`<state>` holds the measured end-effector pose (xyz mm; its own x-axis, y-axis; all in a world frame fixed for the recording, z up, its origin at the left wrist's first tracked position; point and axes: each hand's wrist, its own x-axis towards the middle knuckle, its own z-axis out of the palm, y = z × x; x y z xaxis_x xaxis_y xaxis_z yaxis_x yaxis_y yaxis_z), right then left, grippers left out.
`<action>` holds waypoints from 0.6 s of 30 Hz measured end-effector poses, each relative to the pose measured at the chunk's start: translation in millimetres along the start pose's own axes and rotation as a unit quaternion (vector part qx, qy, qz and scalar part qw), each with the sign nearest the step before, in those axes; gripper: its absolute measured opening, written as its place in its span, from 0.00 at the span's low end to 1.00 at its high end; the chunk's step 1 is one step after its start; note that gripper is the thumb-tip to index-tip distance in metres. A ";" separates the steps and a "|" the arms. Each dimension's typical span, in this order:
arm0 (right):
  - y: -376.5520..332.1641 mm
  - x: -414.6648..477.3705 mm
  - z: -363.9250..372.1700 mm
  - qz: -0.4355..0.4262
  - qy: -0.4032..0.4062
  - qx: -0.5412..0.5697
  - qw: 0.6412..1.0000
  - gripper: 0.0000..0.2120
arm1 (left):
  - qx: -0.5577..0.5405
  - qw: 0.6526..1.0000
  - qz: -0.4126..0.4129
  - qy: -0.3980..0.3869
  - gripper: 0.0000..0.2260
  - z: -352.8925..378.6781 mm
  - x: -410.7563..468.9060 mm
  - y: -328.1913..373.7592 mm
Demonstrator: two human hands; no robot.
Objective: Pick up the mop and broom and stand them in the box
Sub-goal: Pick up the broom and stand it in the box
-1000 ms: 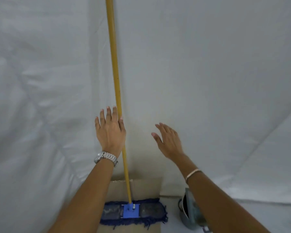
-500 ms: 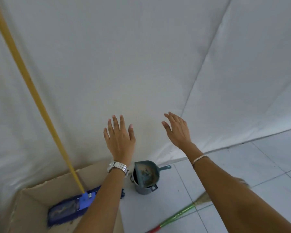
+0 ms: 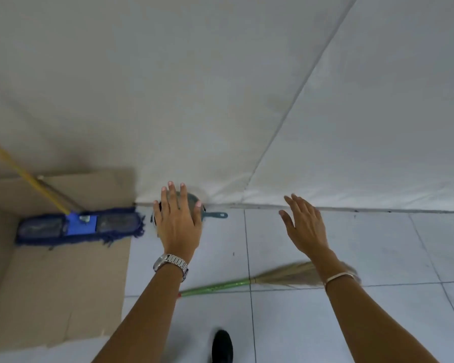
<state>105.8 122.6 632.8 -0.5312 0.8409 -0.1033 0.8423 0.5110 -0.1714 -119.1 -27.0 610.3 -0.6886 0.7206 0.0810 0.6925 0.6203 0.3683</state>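
The mop [image 3: 79,225], with a blue fringed head and a yellow handle, stands in the brown cardboard box [image 3: 63,292] at the left, its handle leaning up and to the left out of view. The broom [image 3: 249,282], green-handled with straw bristles, lies flat on the tiled floor below my hands; my right forearm crosses its bristles. My left hand [image 3: 178,222] is open with fingers spread and holds nothing. My right hand [image 3: 303,225] is also open and empty, above the floor and apart from the broom.
A small grey-green bucket with a dustpan [image 3: 212,214] stands against the white sheet wall, mostly hidden behind my left hand. White fabric [image 3: 247,100] covers the wall. My black shoe [image 3: 222,345] shows at the bottom on the white tiles.
My view has swung right and down from the mop in the box. Both empty hands have dropped lower, and the broom on the floor has come fully into view.
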 end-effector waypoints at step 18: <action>70.8 8.6 539.1 -0.118 -0.306 -0.014 0.945 0.27 | -0.293 0.768 -0.565 -0.071 0.18 476.0 -144.2 -194.7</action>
<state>111.6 70.0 91.6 -0.6500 0.4473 -0.6144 0.6916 0.6832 -0.2344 -52.2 -104.2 86.0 -0.7198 -0.1229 -0.6832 -0.5739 0.6590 0.4861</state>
